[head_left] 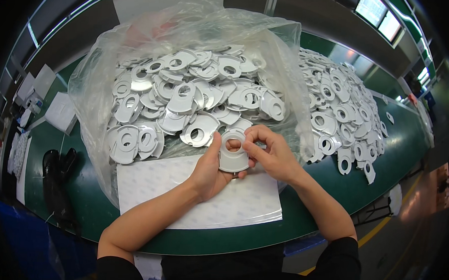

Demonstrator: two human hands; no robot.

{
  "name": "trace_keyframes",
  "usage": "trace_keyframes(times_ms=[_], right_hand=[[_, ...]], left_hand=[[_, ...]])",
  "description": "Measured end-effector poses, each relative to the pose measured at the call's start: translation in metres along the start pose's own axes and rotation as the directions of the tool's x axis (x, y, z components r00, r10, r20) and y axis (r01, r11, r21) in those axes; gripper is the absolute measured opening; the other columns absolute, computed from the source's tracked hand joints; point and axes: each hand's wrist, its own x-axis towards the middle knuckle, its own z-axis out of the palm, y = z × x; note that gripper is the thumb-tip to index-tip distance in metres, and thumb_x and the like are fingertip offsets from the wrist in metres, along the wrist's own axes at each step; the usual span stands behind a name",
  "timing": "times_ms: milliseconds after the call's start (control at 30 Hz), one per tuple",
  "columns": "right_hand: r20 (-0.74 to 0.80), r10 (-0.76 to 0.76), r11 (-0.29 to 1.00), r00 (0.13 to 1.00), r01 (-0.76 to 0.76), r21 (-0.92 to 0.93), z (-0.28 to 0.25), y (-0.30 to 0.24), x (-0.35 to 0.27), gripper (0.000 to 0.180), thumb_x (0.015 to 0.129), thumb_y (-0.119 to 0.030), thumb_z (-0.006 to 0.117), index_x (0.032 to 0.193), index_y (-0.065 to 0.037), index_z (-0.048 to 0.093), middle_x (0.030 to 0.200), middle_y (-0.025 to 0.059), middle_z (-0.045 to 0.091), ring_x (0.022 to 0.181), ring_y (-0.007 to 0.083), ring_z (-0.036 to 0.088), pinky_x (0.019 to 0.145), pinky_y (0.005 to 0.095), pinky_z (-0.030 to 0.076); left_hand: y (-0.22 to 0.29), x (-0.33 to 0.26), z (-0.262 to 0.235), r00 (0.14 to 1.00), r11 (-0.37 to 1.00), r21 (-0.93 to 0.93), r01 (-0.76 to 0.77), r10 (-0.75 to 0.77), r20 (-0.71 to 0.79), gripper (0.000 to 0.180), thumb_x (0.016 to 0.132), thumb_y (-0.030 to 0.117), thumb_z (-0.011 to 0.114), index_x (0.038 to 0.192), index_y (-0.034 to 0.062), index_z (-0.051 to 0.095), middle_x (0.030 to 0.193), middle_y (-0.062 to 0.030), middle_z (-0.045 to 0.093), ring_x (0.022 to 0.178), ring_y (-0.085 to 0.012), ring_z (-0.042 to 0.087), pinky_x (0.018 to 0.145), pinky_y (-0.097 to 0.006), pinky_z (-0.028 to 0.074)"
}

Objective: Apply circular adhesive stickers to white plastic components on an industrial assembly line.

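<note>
Between my two hands is a light grey, flat part with a round hole [233, 165], held over a stack of white sheets [197, 189]. My left hand [209, 169] grips it from the left, with the thumb along its edge and fingers behind it; some fingers show through the hole. My right hand [271, 153] pinches the upper right edge near the hole, thumb and forefinger close together. Whether anything small sits in that pinch is hidden. Just beyond, a clear plastic bag [94, 79] lies spread with a heap of similar grey parts [186, 96] in it.
A second heap of grey parts [343, 112] lies on the green table [260, 237] to the right, some near its edge. At the left are a black glove-like item [57, 183] and a white box-shaped item [61, 112]. A white bubbly sheet [18, 153] lies at the far left.
</note>
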Motion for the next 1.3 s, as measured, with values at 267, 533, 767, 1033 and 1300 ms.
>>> trace_keyframes(times_ms=[267,533,767,1033,1300], right_hand=[[-0.029,-0.043,0.998,0.999,0.042,-0.050,0.004,-0.001,-0.001,0.009,0.090,-0.008,0.057,0.090,0.001,0.053,0.108,0.0065,0.045,0.067,0.0088,0.054,0.058,0.0204,0.047],[-0.067,-0.318,0.856,0.946,0.256,-0.449,0.003,0.000,-0.001,0.012,0.084,-0.007,0.062,0.088,0.000,0.054,0.090,0.0080,0.052,0.071,0.0165,0.057,0.058,0.0256,0.048],[-0.150,-0.447,0.785,0.882,0.307,-0.538,0.006,-0.003,-0.002,0.025,0.082,-0.009,0.065,0.104,0.001,0.060,0.089,0.0084,0.060,0.073,0.0138,0.059,0.057,0.0238,0.048],[-0.235,-0.053,0.994,0.970,0.028,-0.108,0.004,-0.005,-0.002,0.019,0.083,-0.005,0.060,0.099,0.006,0.063,0.078,0.0075,0.061,0.057,0.0096,0.058,0.051,0.0212,0.047],[-0.294,-0.015,0.980,0.956,-0.044,-0.193,0.009,-0.017,-0.003,0.014,0.082,-0.008,0.064,0.075,0.003,0.057,0.067,0.0040,0.060,0.050,0.0075,0.055,0.047,0.0209,0.043]], left_hand=[[-0.001,0.000,0.000,1.000,1.000,-0.004,0.001,-0.001,-0.017,0.065,0.096,0.057,0.011,0.111,0.0060,0.048,0.101,-0.0088,0.055,0.087,-0.0186,0.055,0.067,-0.030,0.043],[-0.002,0.001,-0.003,1.000,1.000,-0.027,-0.011,0.012,0.011,0.061,0.096,0.056,0.012,0.110,0.0078,0.047,0.102,-0.0093,0.056,0.088,-0.0199,0.055,0.067,-0.031,0.043],[-0.002,0.000,-0.001,1.000,0.999,-0.035,-0.023,0.024,0.002,0.060,0.096,0.056,0.014,0.112,0.0087,0.047,0.102,-0.0098,0.056,0.089,-0.0208,0.056,0.066,-0.030,0.042],[-0.004,-0.001,0.000,0.999,0.993,0.119,-0.011,0.006,0.041,0.066,0.096,0.057,0.012,0.117,0.0071,0.049,0.101,-0.0100,0.057,0.088,-0.0184,0.057,0.066,-0.028,0.042],[-0.011,0.000,-0.002,0.997,0.954,0.297,-0.040,0.019,0.075,0.077,0.090,0.067,0.007,0.116,0.0093,0.051,0.101,-0.0076,0.058,0.086,-0.0163,0.056,0.064,-0.027,0.041]])
